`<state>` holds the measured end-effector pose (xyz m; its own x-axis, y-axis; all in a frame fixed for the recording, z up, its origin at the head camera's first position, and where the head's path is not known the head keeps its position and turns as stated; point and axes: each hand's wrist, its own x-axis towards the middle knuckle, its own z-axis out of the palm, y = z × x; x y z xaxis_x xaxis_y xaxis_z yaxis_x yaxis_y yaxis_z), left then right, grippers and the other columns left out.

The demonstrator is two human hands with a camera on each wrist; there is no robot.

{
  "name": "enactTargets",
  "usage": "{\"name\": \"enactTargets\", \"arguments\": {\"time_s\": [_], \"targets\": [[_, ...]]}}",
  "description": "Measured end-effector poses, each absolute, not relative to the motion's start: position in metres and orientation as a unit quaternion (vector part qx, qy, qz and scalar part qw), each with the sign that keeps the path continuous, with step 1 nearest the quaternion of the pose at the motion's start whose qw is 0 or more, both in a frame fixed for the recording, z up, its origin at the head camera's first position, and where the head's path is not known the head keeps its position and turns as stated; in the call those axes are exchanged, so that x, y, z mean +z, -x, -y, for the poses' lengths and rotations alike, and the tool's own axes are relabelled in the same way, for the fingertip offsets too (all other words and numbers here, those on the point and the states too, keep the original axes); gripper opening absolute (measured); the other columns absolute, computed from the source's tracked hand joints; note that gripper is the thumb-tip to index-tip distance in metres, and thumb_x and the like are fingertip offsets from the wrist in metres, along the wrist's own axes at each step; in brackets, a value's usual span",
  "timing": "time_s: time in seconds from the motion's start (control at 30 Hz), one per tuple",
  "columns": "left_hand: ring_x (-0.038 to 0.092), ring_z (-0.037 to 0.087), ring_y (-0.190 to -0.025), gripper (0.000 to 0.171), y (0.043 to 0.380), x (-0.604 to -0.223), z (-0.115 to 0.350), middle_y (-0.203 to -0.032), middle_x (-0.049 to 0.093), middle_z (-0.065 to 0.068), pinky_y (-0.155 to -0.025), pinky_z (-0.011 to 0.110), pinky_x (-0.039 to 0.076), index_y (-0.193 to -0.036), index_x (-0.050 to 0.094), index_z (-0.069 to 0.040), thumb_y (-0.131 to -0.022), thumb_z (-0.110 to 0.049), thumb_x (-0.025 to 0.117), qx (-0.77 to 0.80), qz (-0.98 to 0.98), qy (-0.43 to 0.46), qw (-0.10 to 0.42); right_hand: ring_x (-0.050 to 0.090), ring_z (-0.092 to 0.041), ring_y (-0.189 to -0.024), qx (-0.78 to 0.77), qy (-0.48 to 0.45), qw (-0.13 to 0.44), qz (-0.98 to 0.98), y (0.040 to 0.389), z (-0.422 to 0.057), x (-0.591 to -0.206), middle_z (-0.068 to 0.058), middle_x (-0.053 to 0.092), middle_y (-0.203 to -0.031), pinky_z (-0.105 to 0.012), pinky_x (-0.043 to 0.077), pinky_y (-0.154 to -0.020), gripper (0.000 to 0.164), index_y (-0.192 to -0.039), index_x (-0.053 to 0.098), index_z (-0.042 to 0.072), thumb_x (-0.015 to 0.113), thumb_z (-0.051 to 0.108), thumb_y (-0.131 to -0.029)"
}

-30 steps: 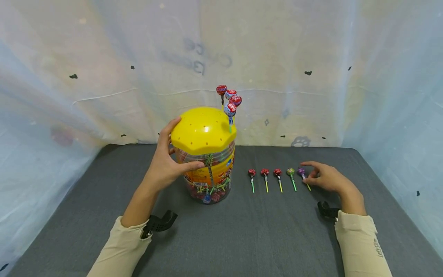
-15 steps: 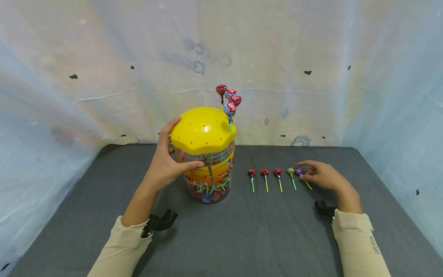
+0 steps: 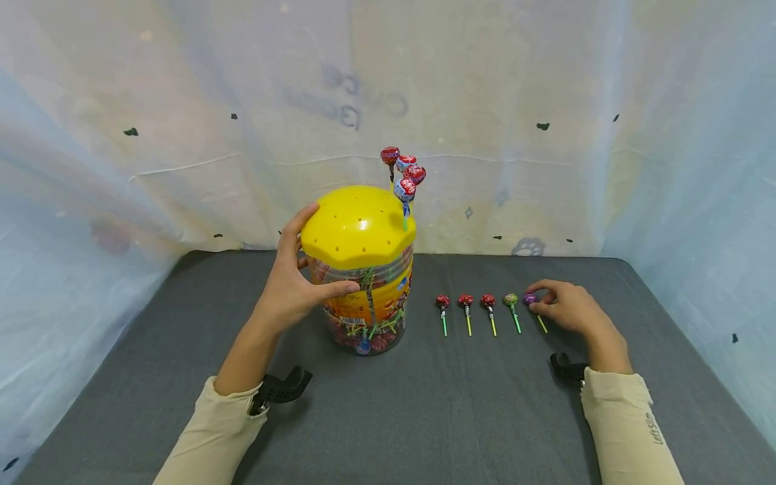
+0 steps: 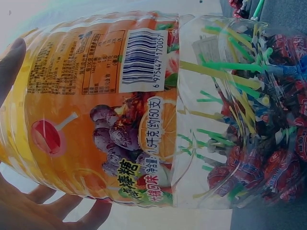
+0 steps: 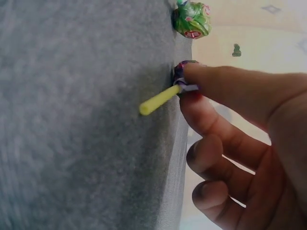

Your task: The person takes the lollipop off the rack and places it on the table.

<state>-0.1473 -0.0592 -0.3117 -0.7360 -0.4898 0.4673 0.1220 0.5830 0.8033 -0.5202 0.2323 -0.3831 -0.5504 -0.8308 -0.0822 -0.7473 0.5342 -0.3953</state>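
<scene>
My left hand [image 3: 291,286] grips a clear candy jar [image 4: 144,110] with an orange label and a yellow domed lid [image 3: 358,225], thumb on the near side and fingers round the left. Lollipops fill the lower part of the jar. Several wrapped lollipops [image 3: 405,190] stand upright in the right edge of the lid. Off to the right, my right hand [image 3: 566,306] pinches a purple lollipop [image 3: 530,299] by its head between thumb and index finger. In the right wrist view its yellow stick [image 5: 160,99] points away from the fingers, close over the cloth.
Left of the purple lollipop lie a green lollipop [image 3: 511,300] and three red lollipops [image 3: 465,300] in a row, sticks towards me. A dark grey cloth [image 3: 424,417] covers the table. Behind it hangs a pale plastic sheet [image 3: 485,87].
My right hand's fingers have closed on the purple lollipop's head, and the lollipop has shifted slightly. My left hand and the jar keep their place.
</scene>
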Motion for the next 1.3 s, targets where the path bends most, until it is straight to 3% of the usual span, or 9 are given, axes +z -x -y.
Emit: {"name": "enactTargets", "arguments": {"time_s": [0.4,0.67,0.9,1.0,1.2,1.3], "targets": [[0.025,0.027,-0.145,0.108,0.148,-0.312,0.060,-0.163,0.020,-0.001,-0.108,0.066,0.030,-0.156,0.017,-0.040,-0.076,-0.024,0.088,-0.441,0.821,-0.114,0.344,0.056,-0.015,-0.075,-0.183,0.480,0.126,-0.849,0.519,-0.240,-0.370,-0.008,0.069,-0.096,-0.030,0.042,-0.061,0.044,-0.134,0.059,0.008,0.068,0.025,-0.094],[0.030,0.030,-0.143,0.109,0.146,-0.312,0.060,-0.163,0.019,0.000,-0.108,0.065,0.034,-0.156,0.017,-0.041,-0.076,-0.021,0.088,-0.438,0.825,-0.124,0.336,0.062,-0.013,-0.077,-0.196,0.519,0.090,-0.827,0.495,-0.233,-0.344,-0.004,0.070,-0.095,-0.032,0.048,-0.065,0.041,-0.135,0.058,0.014,0.066,0.022,-0.096],[0.047,0.031,-0.127,0.110,0.144,-0.311,0.067,-0.163,0.023,-0.002,-0.098,0.048,0.041,-0.157,0.016,-0.043,-0.077,-0.016,0.087,-0.434,0.834,-0.121,0.318,0.061,-0.011,-0.080,-0.211,0.551,0.048,-0.806,0.464,-0.231,-0.318,0.000,0.069,-0.097,-0.032,0.049,-0.068,0.040,-0.136,0.058,0.021,0.066,0.028,-0.097],[0.051,0.024,-0.120,0.110,0.141,-0.309,0.078,-0.162,0.025,-0.004,-0.094,0.040,0.045,-0.157,0.016,-0.043,-0.078,-0.011,0.085,-0.442,0.839,-0.102,0.301,0.061,-0.008,-0.077,-0.223,0.566,0.032,-0.793,0.453,-0.231,-0.310,0.004,0.068,-0.093,-0.028,0.048,-0.067,0.039,-0.134,0.059,0.024,0.067,0.028,-0.096],[0.046,0.009,-0.131,0.109,0.130,-0.307,0.101,-0.165,0.022,0.002,-0.097,0.027,0.044,-0.161,0.012,-0.032,-0.081,0.004,0.078,-0.472,0.838,-0.036,0.271,0.059,-0.005,-0.074,-0.241,0.591,0.027,-0.770,0.436,-0.225,-0.298,0.008,0.067,-0.090,-0.025,0.048,-0.064,0.038,-0.133,0.060,0.027,0.068,0.027,-0.096],[0.039,0.015,-0.141,0.110,0.124,-0.301,0.100,-0.167,0.016,0.002,-0.105,0.035,0.043,-0.161,0.009,-0.034,-0.083,0.004,0.077,-0.473,0.841,-0.037,0.260,0.058,-0.005,-0.075,-0.237,0.599,0.021,-0.765,0.430,-0.223,-0.293,0.008,0.066,-0.090,-0.025,0.049,-0.065,0.039,-0.133,0.060,0.027,0.069,0.024,-0.095]]}}
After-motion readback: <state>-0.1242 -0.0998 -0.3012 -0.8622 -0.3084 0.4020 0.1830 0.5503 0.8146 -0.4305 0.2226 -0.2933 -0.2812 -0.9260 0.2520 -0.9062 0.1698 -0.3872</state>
